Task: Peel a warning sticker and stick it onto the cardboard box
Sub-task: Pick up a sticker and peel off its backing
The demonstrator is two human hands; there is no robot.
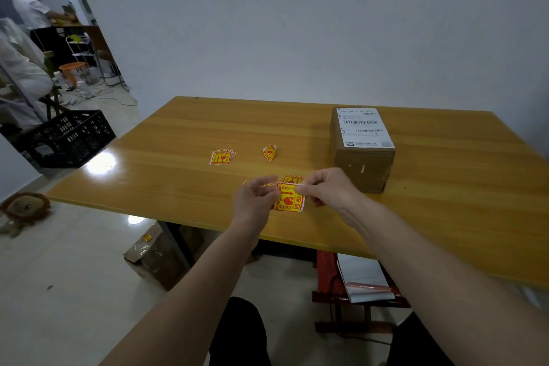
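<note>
A yellow-and-red warning sticker (289,197) is held just above the near part of the wooden table (178,140). My left hand (255,197) pinches its left edge and my right hand (326,187) pinches its top right corner. The cardboard box (364,165), with a white shipping label on top, stands to the right, just beyond my right hand. Another sticker (292,179) lies on the table behind the held one, partly hidden.
A small stack of stickers (221,156) lies left of centre, and a curled sticker piece (269,152) beside it. A black crate (68,138) stands off the table's left. Boxes and a red stool sit under the table. People are at the far left.
</note>
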